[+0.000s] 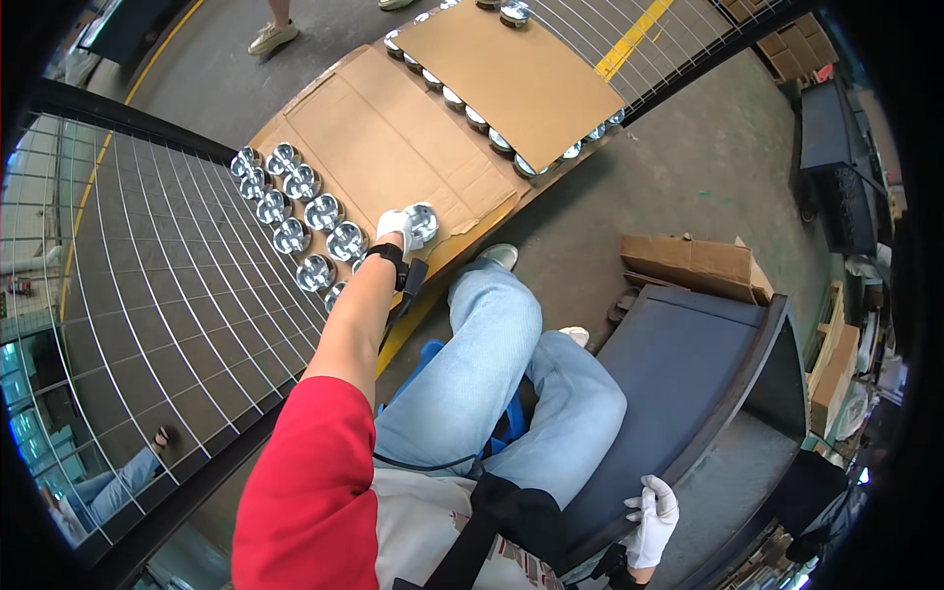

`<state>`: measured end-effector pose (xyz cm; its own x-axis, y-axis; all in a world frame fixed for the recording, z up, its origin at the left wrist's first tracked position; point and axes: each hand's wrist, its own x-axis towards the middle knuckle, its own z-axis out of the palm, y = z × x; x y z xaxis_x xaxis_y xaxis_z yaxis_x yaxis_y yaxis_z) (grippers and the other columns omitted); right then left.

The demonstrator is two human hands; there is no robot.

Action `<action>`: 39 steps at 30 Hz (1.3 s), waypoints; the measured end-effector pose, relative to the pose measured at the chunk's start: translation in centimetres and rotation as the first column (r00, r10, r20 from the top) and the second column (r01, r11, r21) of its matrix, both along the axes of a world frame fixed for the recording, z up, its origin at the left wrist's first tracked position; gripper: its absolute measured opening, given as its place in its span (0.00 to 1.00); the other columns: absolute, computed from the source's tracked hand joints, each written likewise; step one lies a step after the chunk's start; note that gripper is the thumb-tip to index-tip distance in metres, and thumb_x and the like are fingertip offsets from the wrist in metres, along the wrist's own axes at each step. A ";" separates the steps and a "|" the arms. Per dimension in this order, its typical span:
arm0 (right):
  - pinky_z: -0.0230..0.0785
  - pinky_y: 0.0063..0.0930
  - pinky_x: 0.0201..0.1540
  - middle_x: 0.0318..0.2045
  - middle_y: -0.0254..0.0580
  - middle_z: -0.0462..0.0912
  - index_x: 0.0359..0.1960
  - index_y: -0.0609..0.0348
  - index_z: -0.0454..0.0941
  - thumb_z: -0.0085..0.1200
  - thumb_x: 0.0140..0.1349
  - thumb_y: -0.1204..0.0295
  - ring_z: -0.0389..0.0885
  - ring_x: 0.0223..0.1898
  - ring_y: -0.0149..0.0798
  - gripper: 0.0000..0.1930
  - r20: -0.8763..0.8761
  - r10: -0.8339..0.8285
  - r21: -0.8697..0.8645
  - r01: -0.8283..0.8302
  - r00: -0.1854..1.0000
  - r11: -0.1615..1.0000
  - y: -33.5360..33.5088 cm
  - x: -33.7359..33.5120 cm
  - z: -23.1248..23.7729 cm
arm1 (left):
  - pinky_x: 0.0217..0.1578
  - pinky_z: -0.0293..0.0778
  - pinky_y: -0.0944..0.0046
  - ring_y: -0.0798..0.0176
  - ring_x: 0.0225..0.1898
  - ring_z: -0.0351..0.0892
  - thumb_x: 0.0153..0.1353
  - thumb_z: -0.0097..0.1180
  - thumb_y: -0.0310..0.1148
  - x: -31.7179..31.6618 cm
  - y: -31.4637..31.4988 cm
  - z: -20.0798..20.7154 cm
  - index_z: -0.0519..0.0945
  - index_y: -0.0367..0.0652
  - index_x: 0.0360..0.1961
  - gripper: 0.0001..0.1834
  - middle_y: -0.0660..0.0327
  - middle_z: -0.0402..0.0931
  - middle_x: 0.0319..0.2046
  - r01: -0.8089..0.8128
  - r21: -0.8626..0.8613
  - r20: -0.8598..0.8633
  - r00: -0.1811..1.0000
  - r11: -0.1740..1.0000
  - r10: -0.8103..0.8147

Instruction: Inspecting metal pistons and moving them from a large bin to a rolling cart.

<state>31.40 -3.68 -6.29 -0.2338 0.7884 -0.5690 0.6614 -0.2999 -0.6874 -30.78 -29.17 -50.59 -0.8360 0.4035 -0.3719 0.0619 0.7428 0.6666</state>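
While the flat brown cardboard sheet (393, 147) spreads wide, shiny round metal pistons (295, 211) line its left edge; the gloved left hand (395, 229) grips one piston (424, 222) (fingers hidden). The right hand (654, 516), gloved, hangs loosely curled, empty.

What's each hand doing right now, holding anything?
Left hand: closed on a shiny metal piston, at the cardboard sheet.
Right hand: gloved, fingers curled, resting by the dark bin's rim; nothing visibly held.

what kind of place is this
Probably a factory floor: rows of shiny metal parts lie on cardboard sheets, the concrete floor has yellow lines, and the left hand wears a work glove.
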 end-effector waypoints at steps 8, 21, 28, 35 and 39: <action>0.69 0.14 0.15 0.42 0.45 0.86 0.46 0.64 0.80 0.51 0.72 0.73 0.83 0.21 0.31 0.09 0.062 -0.251 0.032 0.250 0.966 0.968 -1.3 1.7 3.1 | 0.54 0.75 0.55 0.44 0.53 0.79 0.48 0.67 0.45 6.2 11.8 13.4 0.75 0.48 0.59 0.35 0.46 0.78 0.53 0.361 -0.272 0.049 0.931 0.892 -0.361; 0.68 0.15 0.13 0.40 0.50 0.87 0.46 0.66 0.80 0.50 0.71 0.75 0.85 0.20 0.33 0.09 -0.028 -0.315 -0.032 0.315 0.949 0.949 -0.3 1.9 2.7 | 0.51 0.76 0.48 0.39 0.50 0.79 0.53 0.61 0.40 9.8 11.0 13.2 0.70 0.51 0.61 0.32 0.42 0.74 0.50 0.263 -0.489 -0.132 0.920 0.832 -0.368; 0.68 0.15 0.14 0.41 0.51 0.87 0.49 0.67 0.79 0.50 0.71 0.75 0.85 0.21 0.35 0.10 -0.169 -0.258 -0.095 0.245 0.951 0.965 -0.3 2.3 2.9 | 0.52 0.76 0.58 0.48 0.51 0.81 0.51 0.61 0.36 12.5 12.7 17.5 0.80 0.38 0.53 0.26 0.45 0.81 0.47 0.211 -0.211 -0.118 0.964 0.955 -0.239; 0.79 0.26 0.36 0.49 0.53 0.83 0.58 0.66 0.73 0.53 0.69 0.71 0.85 0.35 0.38 0.18 -0.431 -0.254 -0.218 0.173 0.866 0.961 -2.1 6.9 4.8 | 0.57 0.73 0.56 0.51 0.53 0.80 0.57 0.63 0.38 27.4 12.0 27.7 0.80 0.39 0.53 0.23 0.50 0.82 0.47 0.514 0.385 -0.065 0.844 0.767 -0.533; 0.77 0.33 0.50 0.53 0.45 0.82 0.60 0.63 0.72 0.53 0.70 0.67 0.84 0.45 0.38 0.20 -0.328 -0.184 -0.164 0.136 0.927 0.977 -5.1 12.0 6.3 | 0.51 0.77 0.56 0.49 0.45 0.82 0.59 0.62 0.32 32.4 9.4 34.2 0.82 0.41 0.49 0.16 0.50 0.82 0.43 0.550 0.461 -0.046 0.799 0.696 -0.600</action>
<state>43.35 -8.74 -0.02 -0.3092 0.7521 -0.5821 0.3310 -0.4887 -0.8072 1.64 -19.78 -16.35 -0.3549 0.9290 -0.1046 0.2949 0.2174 0.9305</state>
